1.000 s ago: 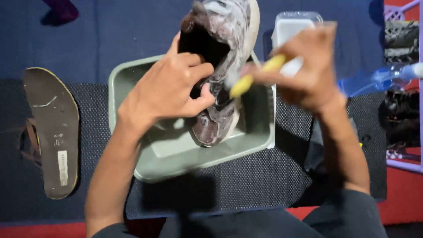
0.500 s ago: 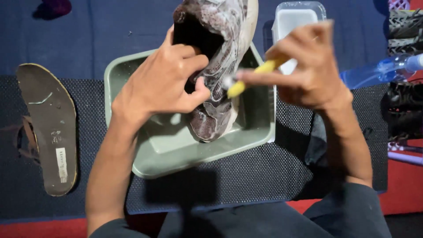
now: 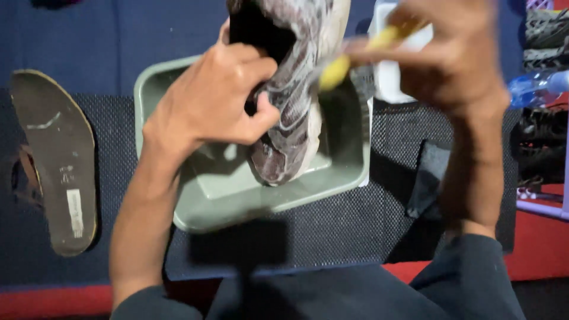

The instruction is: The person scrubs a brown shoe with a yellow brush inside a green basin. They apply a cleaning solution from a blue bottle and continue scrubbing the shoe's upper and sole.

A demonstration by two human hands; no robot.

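Note:
My left hand (image 3: 216, 98) grips a grey-brown mottled sneaker (image 3: 296, 101) by its opening, fingers tucked inside, and holds it tilted over a green plastic basin (image 3: 237, 201). The shoe's toe points down toward the basin floor. My right hand (image 3: 450, 59), blurred by motion, holds a yellow-handled brush (image 3: 349, 59) against the shoe's side near the sole. The brush head itself is hidden against the shoe.
A dark insole (image 3: 53, 160) lies on the black mesh mat (image 3: 332, 237) at the left. A white rectangular tub (image 3: 394, 77) stands behind the basin. A blue plastic bottle (image 3: 536, 89) and dark shoes (image 3: 542, 142) sit at the right edge. A dark cloth (image 3: 430, 178) lies by my right forearm.
My right hand and the brush have moved up along the shoe and are blurred. The view has shifted closer, and the shoe stays in my left hand over the basin.

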